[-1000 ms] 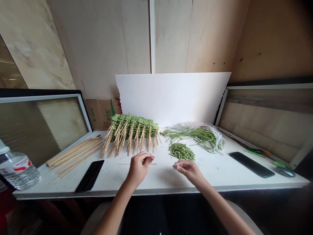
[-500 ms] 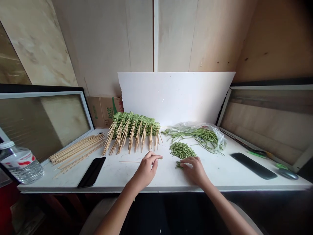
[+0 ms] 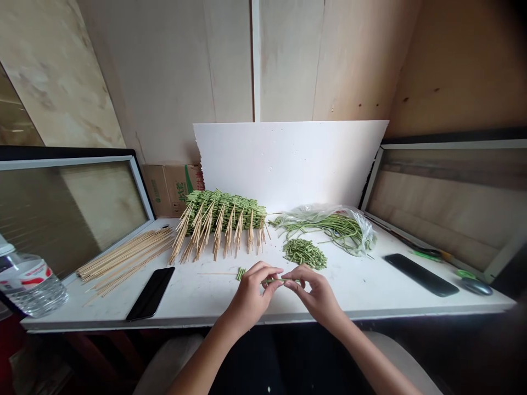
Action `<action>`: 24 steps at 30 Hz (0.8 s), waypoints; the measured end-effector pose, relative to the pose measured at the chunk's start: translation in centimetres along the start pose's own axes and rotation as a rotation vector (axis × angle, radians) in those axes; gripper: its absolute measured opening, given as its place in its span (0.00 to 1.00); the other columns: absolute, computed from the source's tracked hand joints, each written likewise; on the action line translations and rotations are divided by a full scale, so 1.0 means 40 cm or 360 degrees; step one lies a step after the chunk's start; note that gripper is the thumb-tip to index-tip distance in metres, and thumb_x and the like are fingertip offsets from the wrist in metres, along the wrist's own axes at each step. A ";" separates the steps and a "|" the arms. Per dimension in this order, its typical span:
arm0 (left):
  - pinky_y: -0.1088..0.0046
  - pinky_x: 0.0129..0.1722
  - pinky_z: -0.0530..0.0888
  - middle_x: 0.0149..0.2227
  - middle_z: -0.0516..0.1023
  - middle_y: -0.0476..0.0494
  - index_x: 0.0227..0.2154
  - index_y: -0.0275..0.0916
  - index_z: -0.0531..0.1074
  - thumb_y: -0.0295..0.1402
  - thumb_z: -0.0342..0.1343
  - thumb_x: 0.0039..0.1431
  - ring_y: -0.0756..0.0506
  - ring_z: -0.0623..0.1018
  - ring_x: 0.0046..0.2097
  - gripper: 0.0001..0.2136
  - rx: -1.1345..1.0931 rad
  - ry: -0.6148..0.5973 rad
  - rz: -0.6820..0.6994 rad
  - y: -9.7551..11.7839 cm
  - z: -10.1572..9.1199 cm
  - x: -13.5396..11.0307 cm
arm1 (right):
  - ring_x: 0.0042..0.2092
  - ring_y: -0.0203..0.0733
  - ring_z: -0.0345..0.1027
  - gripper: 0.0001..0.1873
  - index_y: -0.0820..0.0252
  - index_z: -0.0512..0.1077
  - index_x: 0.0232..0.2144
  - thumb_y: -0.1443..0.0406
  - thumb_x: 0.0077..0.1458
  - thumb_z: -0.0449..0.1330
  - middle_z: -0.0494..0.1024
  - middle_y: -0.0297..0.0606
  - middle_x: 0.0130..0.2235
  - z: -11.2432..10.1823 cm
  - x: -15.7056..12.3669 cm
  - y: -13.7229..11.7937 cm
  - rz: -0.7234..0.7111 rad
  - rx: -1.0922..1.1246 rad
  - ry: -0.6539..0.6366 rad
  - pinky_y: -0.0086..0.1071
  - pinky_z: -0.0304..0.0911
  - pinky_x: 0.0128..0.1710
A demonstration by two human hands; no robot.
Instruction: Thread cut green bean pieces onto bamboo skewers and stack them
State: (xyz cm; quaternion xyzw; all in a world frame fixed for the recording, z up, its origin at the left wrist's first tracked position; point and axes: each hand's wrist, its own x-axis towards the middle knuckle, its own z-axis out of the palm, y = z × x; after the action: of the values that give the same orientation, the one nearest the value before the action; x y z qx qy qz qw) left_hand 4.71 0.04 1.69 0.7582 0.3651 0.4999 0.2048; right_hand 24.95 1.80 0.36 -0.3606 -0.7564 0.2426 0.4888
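My left hand [image 3: 254,289] is closed in a pinch on a short piece of green bean [image 3: 269,281]. Close beside it, fingertips nearly meeting, my right hand [image 3: 313,291] pinches another green bean piece, mostly covered by its fingers. Left of my left hand a thin bamboo skewer [image 3: 216,274] lies on the white table, and a few cut bean pieces [image 3: 241,272] show at its right end, partly hidden behind the hand. Beyond my right hand is a heap of cut bean pieces [image 3: 304,253].
Rows of bean skewers [image 3: 224,211] are stacked at the back. Loose bamboo skewers [image 3: 125,255] and a black phone [image 3: 151,293] lie left, near a water bottle [image 3: 31,280]. Long beans [image 3: 341,227] in a plastic bag, a dark flat object [image 3: 420,274] and a mouse [image 3: 476,286] lie right.
My right hand has moved left from the small group of bean pieces to meet my left hand. Bean pieces now show beside my left hand at the skewer's end. The view has shifted slightly.
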 end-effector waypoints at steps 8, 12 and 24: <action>0.70 0.40 0.74 0.37 0.82 0.42 0.39 0.41 0.81 0.33 0.58 0.67 0.44 0.80 0.40 0.07 0.0106 -0.0051 -0.0063 0.005 -0.015 0.000 | 0.36 0.46 0.67 0.11 0.52 0.80 0.38 0.53 0.60 0.64 0.81 0.40 0.36 -0.006 -0.004 -0.013 -0.0033 -0.0053 0.0090 0.38 0.66 0.36; 0.70 0.39 0.74 0.37 0.81 0.42 0.40 0.41 0.81 0.33 0.57 0.68 0.44 0.79 0.39 0.08 0.0095 -0.0069 -0.0013 0.014 -0.012 -0.002 | 0.38 0.47 0.67 0.10 0.52 0.78 0.35 0.55 0.62 0.63 0.80 0.40 0.35 -0.002 -0.004 -0.032 -0.0051 -0.0118 0.0033 0.38 0.64 0.36; 0.72 0.35 0.73 0.29 0.81 0.46 0.29 0.40 0.81 0.21 0.55 0.61 0.47 0.78 0.33 0.12 -0.0002 -0.0164 -0.0053 -0.017 -0.014 -0.004 | 0.35 0.44 0.69 0.17 0.55 0.77 0.28 0.49 0.59 0.64 0.76 0.38 0.30 0.014 -0.012 -0.032 0.0096 0.0453 -0.0264 0.37 0.66 0.37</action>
State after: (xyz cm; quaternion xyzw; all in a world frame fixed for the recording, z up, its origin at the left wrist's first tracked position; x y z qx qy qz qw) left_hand 3.93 0.31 1.37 0.7766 0.3664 0.4569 0.2321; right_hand 24.18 0.63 0.78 -0.2889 -0.7410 0.3908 0.4634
